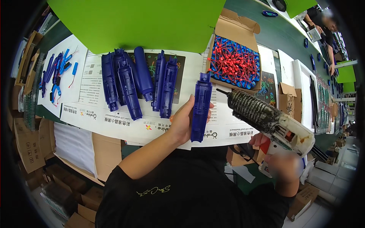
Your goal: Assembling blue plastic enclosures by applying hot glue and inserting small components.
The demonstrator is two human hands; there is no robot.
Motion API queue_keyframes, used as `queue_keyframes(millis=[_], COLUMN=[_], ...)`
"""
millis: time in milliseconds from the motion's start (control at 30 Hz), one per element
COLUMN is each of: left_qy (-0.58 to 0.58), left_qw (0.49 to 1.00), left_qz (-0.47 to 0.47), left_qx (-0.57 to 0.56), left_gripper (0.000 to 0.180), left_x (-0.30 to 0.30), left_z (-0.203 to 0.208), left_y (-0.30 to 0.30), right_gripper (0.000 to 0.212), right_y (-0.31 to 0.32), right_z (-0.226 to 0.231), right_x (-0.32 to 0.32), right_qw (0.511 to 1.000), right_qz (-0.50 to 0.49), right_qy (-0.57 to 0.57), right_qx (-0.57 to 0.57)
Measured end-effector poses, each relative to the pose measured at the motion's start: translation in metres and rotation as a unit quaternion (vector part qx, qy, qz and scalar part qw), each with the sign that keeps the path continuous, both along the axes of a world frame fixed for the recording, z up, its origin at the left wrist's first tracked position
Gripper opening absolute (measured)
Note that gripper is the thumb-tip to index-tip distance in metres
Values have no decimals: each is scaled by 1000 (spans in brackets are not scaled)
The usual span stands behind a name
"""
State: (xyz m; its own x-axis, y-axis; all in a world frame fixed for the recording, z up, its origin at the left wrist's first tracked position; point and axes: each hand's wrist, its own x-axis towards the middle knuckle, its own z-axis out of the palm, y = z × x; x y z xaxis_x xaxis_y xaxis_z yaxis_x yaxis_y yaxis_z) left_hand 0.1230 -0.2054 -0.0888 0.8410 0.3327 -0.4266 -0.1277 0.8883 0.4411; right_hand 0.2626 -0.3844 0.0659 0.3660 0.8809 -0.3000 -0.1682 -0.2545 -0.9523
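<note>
The left hand [181,124], at the centre of the frame, grasps a long blue plastic shell [201,108], thumb on its left edge and fingertips showing past its right edge. The shell stands roughly lengthwise up the frame, its hollow, ribbed side in view. At the lower right, the right hand [283,163] is closed around the handle of a glue gun [264,116] (part of this hand is blurred), with fingers by the red trigger. The gun's dark, grimy barrel points to the upper left, its thin nozzle [223,92] near the shell but apart from it. Left of centre, more blue shells [129,89] lie side by side on white printed paper [81,117]. At the upper right of centre, an open cardboard box [235,26] holds blue cells with red wires [235,62]. Small blue parts [61,72] lie at the upper left. A green panel [133,24] fills the top, and another person [326,40] is at the far upper right.
</note>
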Motion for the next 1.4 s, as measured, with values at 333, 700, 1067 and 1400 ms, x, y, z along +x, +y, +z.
queue_keyframes(millis=[333,700,1067,1400], left_qy=[17,60,67,47], left_qw=[999,998,997,998], left_qz=[-28,-24,-24,-25], left_qx=[22,14,19,17], left_gripper=[53,54,51,44], left_x=[0,0,2,1], left_z=[0,-6,-5,-5], left_y=[0,-1,-1,-2], right_gripper=[35,25,15,19], right_y=[10,16,-3,8], right_z=[-9,-13,-12,-7], right_x=[2,6,14,15], right_qw=[993,987,763,881], right_qz=[35,55,327,201], right_qy=[28,-42,-555,-419], right_qx=[-106,-146,46,-88])
